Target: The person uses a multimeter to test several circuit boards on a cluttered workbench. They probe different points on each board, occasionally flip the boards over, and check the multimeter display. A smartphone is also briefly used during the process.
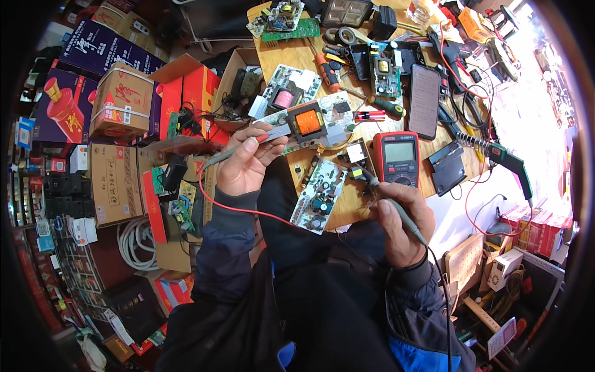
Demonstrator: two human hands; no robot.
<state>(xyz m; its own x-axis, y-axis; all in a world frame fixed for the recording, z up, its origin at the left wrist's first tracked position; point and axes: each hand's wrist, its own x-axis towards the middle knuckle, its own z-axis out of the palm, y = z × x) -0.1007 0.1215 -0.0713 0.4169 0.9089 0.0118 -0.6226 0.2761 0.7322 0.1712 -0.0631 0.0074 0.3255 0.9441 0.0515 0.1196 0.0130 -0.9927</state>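
Note:
My left hand (248, 162) is closed around a grey test probe (218, 156) with a red collar and red lead. Its fingertips meet the grey metal piece at the left edge of a circuit board (338, 111) carrying an orange-wound transformer (308, 122). Whether the fingers also grip this board, I cannot tell. Lower right, my right hand (406, 220) pinches a second grey test probe (403, 214) with a black lead. Its tip points up-left, near a small yellow transformer (356, 173). Between the hands lies another circuit board (318, 195). A red multimeter (396, 156) rests just beyond my right hand.
Across the wooden table (279, 56) lie a phone (424, 101), a board with a pink coil (284, 98), screwdrivers (387, 106) and a black casing (446, 167). A green-handled soldering iron (511, 162) is at right. Cardboard boxes (114, 186) crowd the left side.

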